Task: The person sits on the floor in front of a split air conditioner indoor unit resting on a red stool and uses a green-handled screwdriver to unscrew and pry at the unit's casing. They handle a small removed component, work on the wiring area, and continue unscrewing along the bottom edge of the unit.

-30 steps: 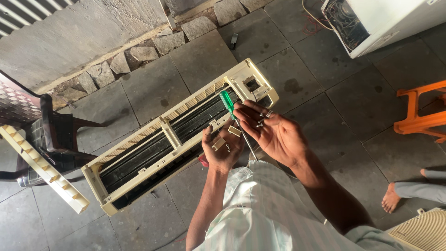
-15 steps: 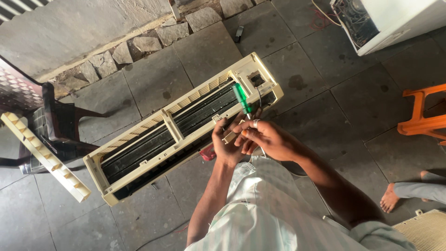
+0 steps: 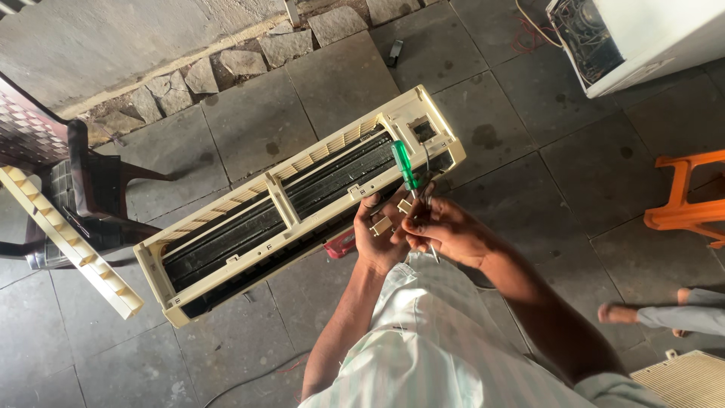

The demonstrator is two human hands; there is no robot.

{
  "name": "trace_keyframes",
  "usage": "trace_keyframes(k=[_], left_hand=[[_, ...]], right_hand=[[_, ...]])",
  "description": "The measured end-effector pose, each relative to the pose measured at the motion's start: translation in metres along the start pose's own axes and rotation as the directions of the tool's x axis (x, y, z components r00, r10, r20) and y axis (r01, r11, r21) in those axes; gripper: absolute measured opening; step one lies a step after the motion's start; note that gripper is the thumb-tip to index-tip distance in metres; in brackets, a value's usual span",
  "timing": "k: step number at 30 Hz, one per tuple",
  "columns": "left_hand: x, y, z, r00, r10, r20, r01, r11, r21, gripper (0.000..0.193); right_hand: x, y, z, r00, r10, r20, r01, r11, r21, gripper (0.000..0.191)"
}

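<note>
A cream air-conditioner indoor unit (image 3: 302, 204) lies diagonally on the paved floor (image 3: 544, 174); a brown chair (image 3: 68, 181) crowds its left end, an orange stool (image 3: 687, 196) stands far right. Near its right end, the left hand (image 3: 377, 238) cups small clips (image 3: 380, 225); the right hand (image 3: 445, 230) grips a green-handled screwdriver (image 3: 404, 168).

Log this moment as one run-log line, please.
left hand: holds small beige clip | right hand: grips green-handled screwdriver | below: air-conditioner unit
</note>
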State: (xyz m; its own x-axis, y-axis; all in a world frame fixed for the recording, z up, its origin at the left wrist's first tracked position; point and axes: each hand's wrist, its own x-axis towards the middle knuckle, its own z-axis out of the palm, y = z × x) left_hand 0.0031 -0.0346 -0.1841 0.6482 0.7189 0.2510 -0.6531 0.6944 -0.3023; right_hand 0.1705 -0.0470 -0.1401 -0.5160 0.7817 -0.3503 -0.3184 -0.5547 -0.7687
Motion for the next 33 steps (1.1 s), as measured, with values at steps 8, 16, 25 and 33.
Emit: trace_keyframes(k=[8,16,25,33], left_hand=[[0.002,0.003,-0.003,0.965,0.127,-0.229,-0.057,0.956,0.288,0.09],[-0.011,0.016,-0.024,0.996,0.049,-0.078,-0.046,0.998,0.052,0.075],[-0.015,0.016,0.002,0.895,0.219,-0.389,-0.133,0.963,0.236,0.063],[-0.036,0.029,-0.004,0.866,0.258,-0.428,-0.195,0.963,0.186,0.047]], right_hand=[[0.003,0.017,0.002,0.993,0.001,-0.114,0.034,0.951,0.307,0.012],[0.002,0.0,0.012,0.976,-0.055,-0.21,0.103,0.968,0.228,0.025],[0.005,-0.014,0.013,0.984,-0.181,0.002,0.128,0.706,0.697,0.023],[-0.001,-0.018,0.018,0.982,-0.175,-0.065,0.181,0.815,0.55,0.018]])
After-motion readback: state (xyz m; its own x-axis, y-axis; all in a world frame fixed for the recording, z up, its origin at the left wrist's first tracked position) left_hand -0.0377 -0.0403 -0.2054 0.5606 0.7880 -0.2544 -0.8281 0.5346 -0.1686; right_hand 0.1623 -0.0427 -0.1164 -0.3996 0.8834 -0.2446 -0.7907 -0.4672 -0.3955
